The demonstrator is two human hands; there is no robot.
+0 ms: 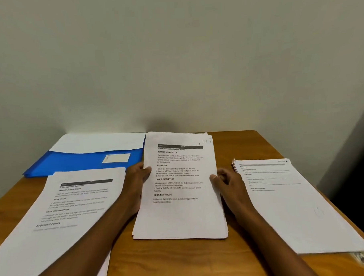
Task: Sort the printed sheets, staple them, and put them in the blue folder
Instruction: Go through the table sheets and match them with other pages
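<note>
Sorting pages: left hand (138,177) and right hand (227,182) pinch the middle stack (180,213) by its sides.
Next, probably staple it; no stapler shows.

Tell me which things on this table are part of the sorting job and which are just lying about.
Part of the job:
middle stack of printed white sheets, gripped by left hand and right hand
left paper pile
right paper pile
blue plastic folder

Lying about:
small dark object at the table's right edge, too blurred to identify
</note>
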